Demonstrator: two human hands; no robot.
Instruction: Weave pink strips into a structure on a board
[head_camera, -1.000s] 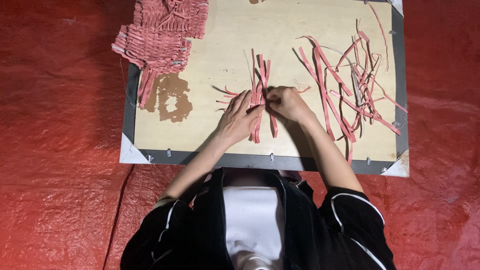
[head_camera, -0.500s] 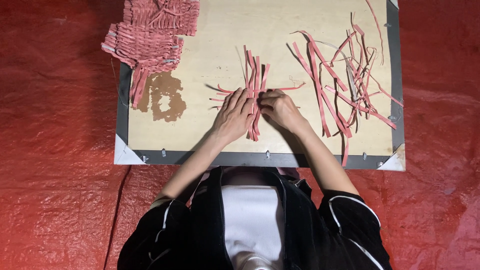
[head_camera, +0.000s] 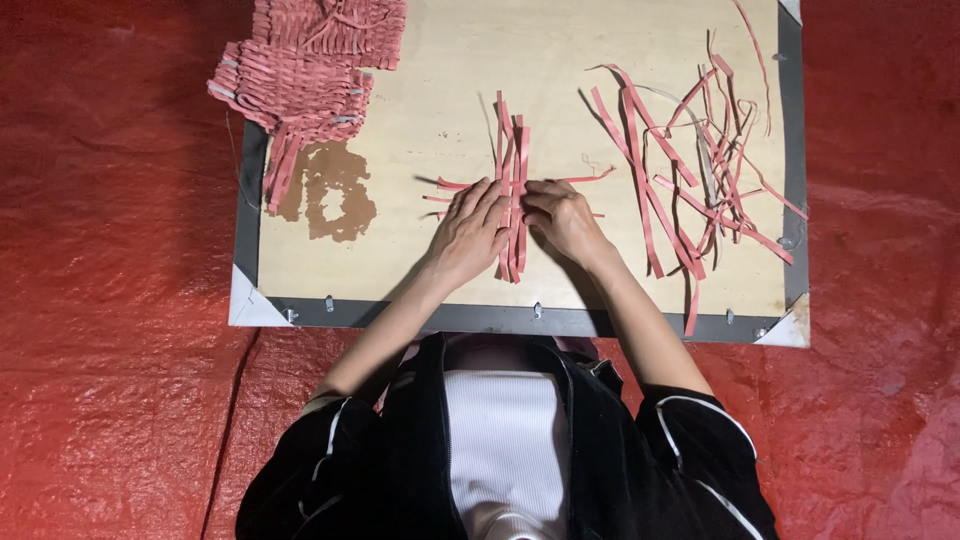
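strips (head_camera: 512, 170) — a small pink bundle laid mostly upright at mid-frame on the board (head_camera: 420, 110), a few crossing it sideways. i see my left hand (head_camera: 470, 232) flat on them, fingers spread, pressing and not gripping. my right hand (head_camera: 562, 218) curls at the bundle's right edge, fingertips pinching a crosswise strip. loose strips (head_camera: 690, 170) sprawl right — woven mats (head_camera: 300, 70) sit upper left.

The strips (head_camera: 512, 190) under the hands are pinkish red, as are the loose strips (head_camera: 690, 180) and the woven mats (head_camera: 305, 70). The board (head_camera: 430, 100) is pale tan with a grey border and a brown stain (head_camera: 330, 190). The tarp (head_camera: 110, 300) is bright red.
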